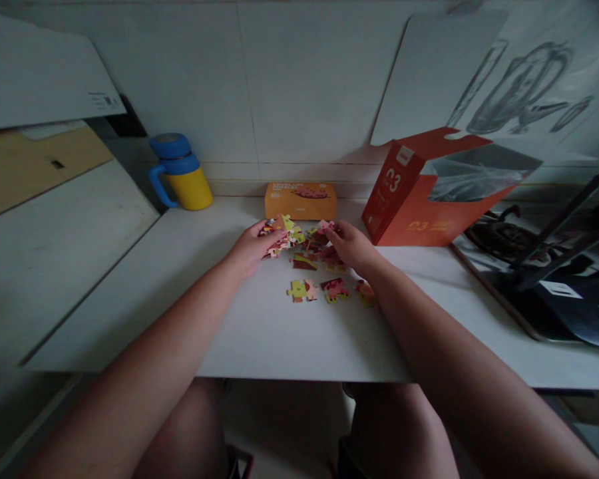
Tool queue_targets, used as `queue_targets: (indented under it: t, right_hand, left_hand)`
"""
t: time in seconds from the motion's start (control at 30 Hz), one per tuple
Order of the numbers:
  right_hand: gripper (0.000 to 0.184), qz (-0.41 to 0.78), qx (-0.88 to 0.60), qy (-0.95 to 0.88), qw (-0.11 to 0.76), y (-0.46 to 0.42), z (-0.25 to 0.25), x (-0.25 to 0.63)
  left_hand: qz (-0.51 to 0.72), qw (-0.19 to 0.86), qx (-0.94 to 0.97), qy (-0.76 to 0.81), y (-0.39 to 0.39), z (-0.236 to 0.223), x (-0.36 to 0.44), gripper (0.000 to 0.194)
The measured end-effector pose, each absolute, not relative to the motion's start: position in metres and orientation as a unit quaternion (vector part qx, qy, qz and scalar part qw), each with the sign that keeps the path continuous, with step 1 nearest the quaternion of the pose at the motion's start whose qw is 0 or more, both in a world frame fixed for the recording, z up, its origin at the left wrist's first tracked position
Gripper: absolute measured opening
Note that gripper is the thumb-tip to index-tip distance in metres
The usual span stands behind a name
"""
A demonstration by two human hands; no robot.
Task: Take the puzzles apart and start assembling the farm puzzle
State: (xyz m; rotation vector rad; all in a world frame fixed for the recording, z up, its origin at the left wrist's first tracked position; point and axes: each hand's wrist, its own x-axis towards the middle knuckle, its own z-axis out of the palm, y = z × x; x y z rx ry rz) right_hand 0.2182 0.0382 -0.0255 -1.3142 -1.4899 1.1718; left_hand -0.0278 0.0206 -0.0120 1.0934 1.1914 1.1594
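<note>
My left hand (253, 245) is closed around a bunch of jigsaw puzzle pieces (285, 234), yellow, pink and brown, its thumb lying over them. Close by on the right, my right hand (348, 245) has thumb and fingers pressed on a pink puzzle piece (324, 227). Below the hands a brown and green piece (303, 261) lies on the white table (289, 339). Nearer me are a yellow-green and pink piece (302, 291) and a dark red and pink piece (335, 290). Another piece (365, 293) is partly hidden by my right forearm.
An orange puzzle box (301, 201) stands against the wall behind the hands. A blue and yellow mug (182, 174) is at the back left. At the right stand a large open red-orange box (424, 193) and a gas stove (509, 259) with dark things on it.
</note>
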Motion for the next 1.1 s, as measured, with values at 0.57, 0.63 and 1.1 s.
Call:
queue_targets:
  t: [0.57, 0.63, 1.1]
  right_hand:
    - [0.033, 0.390, -0.550, -0.663, 0.324, 0.033, -0.022, 0.220]
    - [0.037, 0.395, -0.551, -0.638, 0.366, 0.036, -0.020, 0.223]
    - [0.023, 0.210, -0.602, -0.663, 0.392, 0.037, -0.015, 0.236]
  left_hand:
    - [0.498, 0.547, 0.453, 0.498, 0.023, -0.015, -0.029, 0.057]
    - [0.499, 0.549, 0.452, 0.496, 0.023, -0.015, -0.030, 0.057]
    - [0.512, 0.544, 0.431, 0.506, 0.019, -0.005, -0.027, 0.057]
